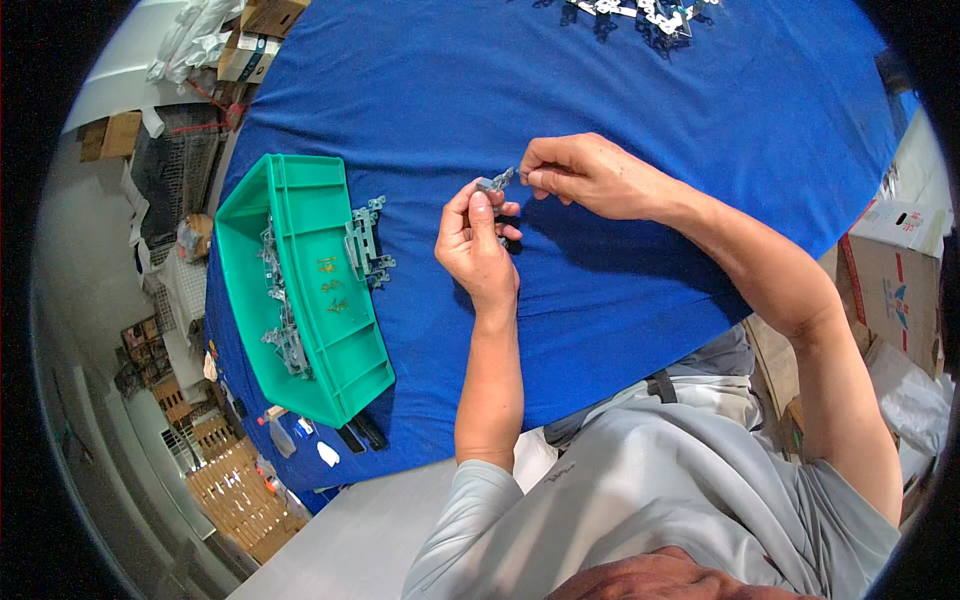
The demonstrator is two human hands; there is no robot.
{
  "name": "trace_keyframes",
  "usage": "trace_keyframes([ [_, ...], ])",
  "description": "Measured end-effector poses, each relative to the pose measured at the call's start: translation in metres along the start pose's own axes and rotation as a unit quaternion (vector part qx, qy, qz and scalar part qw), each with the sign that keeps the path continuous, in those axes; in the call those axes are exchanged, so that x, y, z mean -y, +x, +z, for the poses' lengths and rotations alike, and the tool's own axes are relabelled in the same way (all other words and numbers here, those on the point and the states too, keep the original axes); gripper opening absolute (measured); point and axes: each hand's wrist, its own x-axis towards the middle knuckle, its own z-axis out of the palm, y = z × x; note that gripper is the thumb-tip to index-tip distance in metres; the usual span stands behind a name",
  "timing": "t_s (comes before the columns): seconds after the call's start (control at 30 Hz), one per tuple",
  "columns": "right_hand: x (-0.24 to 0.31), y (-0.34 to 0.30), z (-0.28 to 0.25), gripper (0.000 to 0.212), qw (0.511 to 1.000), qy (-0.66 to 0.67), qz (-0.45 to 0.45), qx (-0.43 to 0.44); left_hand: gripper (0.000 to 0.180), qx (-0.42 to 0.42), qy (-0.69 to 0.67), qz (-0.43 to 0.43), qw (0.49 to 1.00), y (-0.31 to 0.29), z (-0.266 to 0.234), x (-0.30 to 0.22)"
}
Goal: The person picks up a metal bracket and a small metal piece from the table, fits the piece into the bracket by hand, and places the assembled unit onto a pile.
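My left hand (477,240) is closed on a small grey plastic part (497,182), pinched between thumb and fingers above the blue cloth. Another dark bit shows by its lower fingers. Just to the right, my right hand (590,175) has thumb and forefinger pressed together at the tip of that part; what they hold, if anything, is too small to make out. On the left stands a green plastic bin (362,345) with similar grey parts (287,340) inside. More grey parts (364,240) lie on the cloth against its right side.
The blue cloth (420,100) covers the table. White and dark parts (645,12) lie at its far edge. Black strips (365,432) and small odds and ends sit below the bin. A white cardboard box (897,275) stands at the right, beyond the table.
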Motion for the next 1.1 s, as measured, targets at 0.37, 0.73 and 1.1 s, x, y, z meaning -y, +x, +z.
trace_keyframes([
  [0.37,-0.002,-0.002,-0.003,0.019,0.996,-0.081,-0.012,-0.032,0.018,0.028,0.071,0.057,0.995,-0.001,-0.002,0.003],
  [0.73,0.003,0.003,-0.007,0.019,0.985,0.141,0.096,0.004,0.016,0.087,0.237,0.215,0.944,-0.003,0.003,-0.008],
  [1.1,-0.003,0.003,-0.007,0.02,0.995,0.058,0.016,-0.081,0.017,0.046,0.179,0.131,0.974,-0.003,0.002,-0.005],
])
